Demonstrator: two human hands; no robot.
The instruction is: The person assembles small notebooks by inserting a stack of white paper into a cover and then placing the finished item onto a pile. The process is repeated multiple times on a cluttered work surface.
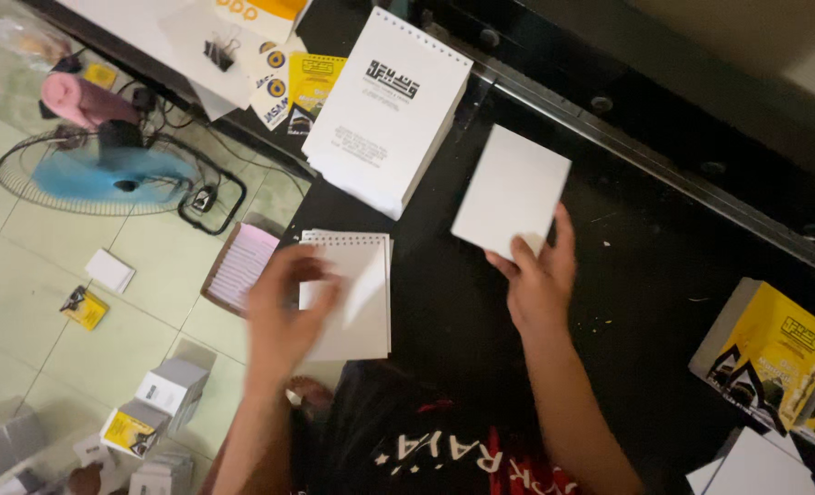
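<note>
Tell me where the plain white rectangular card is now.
In the head view, the plain white rectangular card lies on the black table, under the right hand, right of the white spiral-bound pad stack.

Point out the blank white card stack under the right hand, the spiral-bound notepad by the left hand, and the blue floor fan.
blank white card stack [510,188], head view, middle of top face.
spiral-bound notepad [368,316], head view, right half of top page.
blue floor fan [105,174], head view, blue blades.
</note>
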